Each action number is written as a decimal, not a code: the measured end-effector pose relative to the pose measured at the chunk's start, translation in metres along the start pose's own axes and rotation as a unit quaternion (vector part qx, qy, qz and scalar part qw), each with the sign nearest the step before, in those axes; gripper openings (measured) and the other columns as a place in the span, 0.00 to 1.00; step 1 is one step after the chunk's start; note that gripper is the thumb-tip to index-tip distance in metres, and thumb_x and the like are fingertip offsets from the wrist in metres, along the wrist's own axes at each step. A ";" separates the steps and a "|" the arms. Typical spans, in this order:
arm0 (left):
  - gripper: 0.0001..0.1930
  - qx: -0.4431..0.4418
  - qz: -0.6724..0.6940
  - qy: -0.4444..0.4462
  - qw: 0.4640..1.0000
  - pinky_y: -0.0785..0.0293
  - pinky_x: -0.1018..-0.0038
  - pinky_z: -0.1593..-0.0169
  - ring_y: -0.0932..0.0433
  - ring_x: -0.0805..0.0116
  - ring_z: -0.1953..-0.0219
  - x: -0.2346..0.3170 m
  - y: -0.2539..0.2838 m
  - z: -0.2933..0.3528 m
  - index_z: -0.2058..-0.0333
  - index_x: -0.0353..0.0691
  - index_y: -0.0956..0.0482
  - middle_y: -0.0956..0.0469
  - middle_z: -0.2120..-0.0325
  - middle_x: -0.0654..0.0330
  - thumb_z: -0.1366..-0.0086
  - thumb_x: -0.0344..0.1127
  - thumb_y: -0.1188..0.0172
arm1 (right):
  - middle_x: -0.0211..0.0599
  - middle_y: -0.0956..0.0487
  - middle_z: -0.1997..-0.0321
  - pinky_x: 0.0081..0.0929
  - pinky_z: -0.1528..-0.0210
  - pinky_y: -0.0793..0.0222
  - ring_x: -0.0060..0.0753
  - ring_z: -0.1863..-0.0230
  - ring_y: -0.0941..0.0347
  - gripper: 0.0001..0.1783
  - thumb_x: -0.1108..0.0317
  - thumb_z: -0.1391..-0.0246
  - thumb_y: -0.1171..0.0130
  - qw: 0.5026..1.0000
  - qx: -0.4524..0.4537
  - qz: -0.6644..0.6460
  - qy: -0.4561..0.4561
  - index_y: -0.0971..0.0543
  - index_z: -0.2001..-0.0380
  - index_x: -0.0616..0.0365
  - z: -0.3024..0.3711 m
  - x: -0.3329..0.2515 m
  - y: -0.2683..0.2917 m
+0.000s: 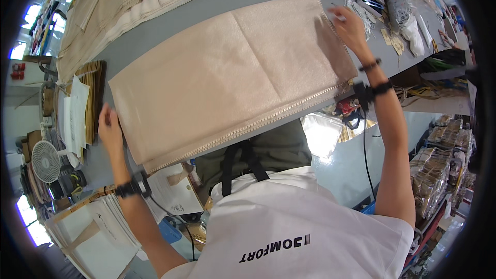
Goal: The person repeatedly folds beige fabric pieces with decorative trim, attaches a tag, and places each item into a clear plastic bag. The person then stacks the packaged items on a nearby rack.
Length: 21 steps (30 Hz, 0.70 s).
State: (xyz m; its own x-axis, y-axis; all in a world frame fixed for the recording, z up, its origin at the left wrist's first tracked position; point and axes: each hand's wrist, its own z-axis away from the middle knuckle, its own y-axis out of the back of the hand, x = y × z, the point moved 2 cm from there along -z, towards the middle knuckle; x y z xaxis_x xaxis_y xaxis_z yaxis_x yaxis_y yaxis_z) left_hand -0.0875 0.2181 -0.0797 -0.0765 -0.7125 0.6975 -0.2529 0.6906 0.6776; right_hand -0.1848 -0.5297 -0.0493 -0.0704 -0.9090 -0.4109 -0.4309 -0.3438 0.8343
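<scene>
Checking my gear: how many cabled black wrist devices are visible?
2: the left device below the left hand, the right device below the right hand.

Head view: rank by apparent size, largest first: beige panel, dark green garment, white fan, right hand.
1. Beige panel
2. Dark green garment, partly hidden
3. White fan and right hand: too alike to rank; the fan also looks farther from the camera.

Between the left hand (110,130) and right hand (351,30), I'm seeing faintly glossy beige cloth (206,77) covering a matt grey tabletop (155,29).
</scene>
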 end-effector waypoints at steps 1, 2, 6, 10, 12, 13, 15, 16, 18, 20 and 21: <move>0.19 -0.002 0.077 0.067 0.995 0.24 0.69 0.46 0.20 0.66 0.53 0.000 -0.016 -0.022 0.43 0.38 0.18 0.18 0.52 0.55 0.29 0.40 0.34 | 0.40 0.16 0.44 0.32 0.49 0.21 0.38 0.46 0.19 0.22 0.64 0.40 0.33 0.999 0.029 -0.020 0.039 0.17 0.43 0.51 -0.019 0.001 -0.016; 0.21 -0.017 0.033 0.056 0.998 0.25 0.70 0.47 0.21 0.67 0.54 0.004 -0.028 -0.041 0.43 0.37 0.18 0.18 0.53 0.56 0.31 0.42 0.32 | 0.46 0.17 0.43 0.34 0.48 0.21 0.41 0.44 0.20 0.30 0.53 0.44 0.27 0.996 0.053 -0.049 0.044 0.18 0.42 0.54 -0.037 0.002 -0.032; 0.24 -0.136 -0.110 0.031 0.984 0.27 0.72 0.51 0.24 0.69 0.57 0.029 -0.051 -0.090 0.47 0.31 0.19 0.19 0.58 0.60 0.32 0.47 0.30 | 0.44 0.14 0.57 0.41 0.51 0.22 0.46 0.54 0.16 0.33 0.43 0.50 0.24 1.000 -0.014 0.016 -0.001 0.16 0.48 0.55 -0.081 -0.010 -0.064; 0.21 0.027 0.011 0.006 1.000 0.28 0.71 0.52 0.26 0.70 0.61 0.053 -0.033 -0.101 0.56 0.34 0.19 0.21 0.64 0.64 0.32 0.48 0.29 | 0.35 0.12 0.65 0.31 0.58 0.23 0.31 0.63 0.16 0.24 0.53 0.48 0.22 0.990 0.050 -0.131 -0.033 0.15 0.52 0.55 -0.074 -0.044 -0.042; 0.17 0.031 0.218 -0.043 0.975 0.27 0.75 0.50 0.24 0.73 0.56 0.054 -0.013 -0.085 0.50 0.35 0.21 0.20 0.57 0.62 0.30 0.40 0.30 | 0.32 0.13 0.62 0.23 0.59 0.25 0.21 0.62 0.20 0.17 0.65 0.44 0.25 0.964 0.110 -0.241 0.015 0.15 0.53 0.57 -0.044 -0.059 -0.021; 0.20 0.039 0.283 -0.047 0.957 0.27 0.74 0.47 0.22 0.72 0.52 0.048 -0.002 -0.067 0.45 0.34 0.24 0.20 0.52 0.61 0.30 0.37 0.30 | 0.32 0.13 0.61 0.23 0.58 0.24 0.21 0.61 0.20 0.15 0.67 0.43 0.26 0.964 0.109 -0.241 -0.005 0.15 0.54 0.57 -0.023 -0.064 -0.012; 0.23 0.064 0.259 -0.039 0.963 0.28 0.72 0.42 0.23 0.69 0.47 0.034 0.023 -0.024 0.42 0.33 0.26 0.20 0.50 0.59 0.30 0.36 0.31 | 0.31 0.14 0.58 0.23 0.56 0.24 0.22 0.58 0.20 0.11 0.70 0.41 0.29 0.957 0.113 -0.263 0.036 0.16 0.56 0.58 0.019 -0.069 0.007; 0.21 0.054 0.260 -0.094 0.959 0.29 0.71 0.39 0.23 0.68 0.46 0.028 0.036 -0.002 0.43 0.33 0.24 0.20 0.50 0.59 0.30 0.35 0.31 | 0.31 0.14 0.57 0.24 0.53 0.24 0.23 0.56 0.20 0.10 0.73 0.41 0.30 0.965 0.081 -0.246 0.033 0.16 0.56 0.59 0.041 -0.068 0.015; 0.17 0.007 0.132 -0.050 0.990 0.32 0.67 0.35 0.25 0.64 0.42 0.014 0.055 0.042 0.47 0.34 0.20 0.20 0.48 0.57 0.30 0.35 0.32 | 0.32 0.15 0.53 0.26 0.48 0.24 0.25 0.51 0.19 0.11 0.77 0.43 0.31 0.976 -0.002 -0.216 0.020 0.15 0.56 0.59 0.078 -0.065 0.024; 0.17 -0.122 0.057 -0.142 0.981 0.33 0.65 0.34 0.25 0.60 0.41 0.013 0.059 0.078 0.47 0.34 0.19 0.21 0.47 0.54 0.31 0.35 0.32 | 0.37 0.17 0.48 0.28 0.44 0.23 0.34 0.45 0.20 0.14 0.79 0.46 0.30 0.966 -0.118 -0.217 -0.082 0.15 0.55 0.60 0.109 -0.060 0.026; 0.17 -0.177 0.005 -0.179 0.968 0.34 0.63 0.33 0.26 0.59 0.40 0.014 0.057 0.095 0.47 0.35 0.19 0.21 0.46 0.53 0.31 0.35 0.32 | 0.39 0.17 0.47 0.29 0.43 0.23 0.37 0.43 0.21 0.14 0.78 0.46 0.30 0.971 -0.119 -0.207 -0.006 0.15 0.55 0.60 0.116 -0.062 0.030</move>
State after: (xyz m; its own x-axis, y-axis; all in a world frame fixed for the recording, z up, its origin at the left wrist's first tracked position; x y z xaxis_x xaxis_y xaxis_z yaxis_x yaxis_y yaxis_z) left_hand -0.1945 0.2357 -0.0537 -0.4234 -0.6589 0.6218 0.0914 0.6518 0.7529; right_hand -0.2979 -0.4564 -0.0414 0.0527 -0.6794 -0.7318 -0.2046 -0.7247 0.6580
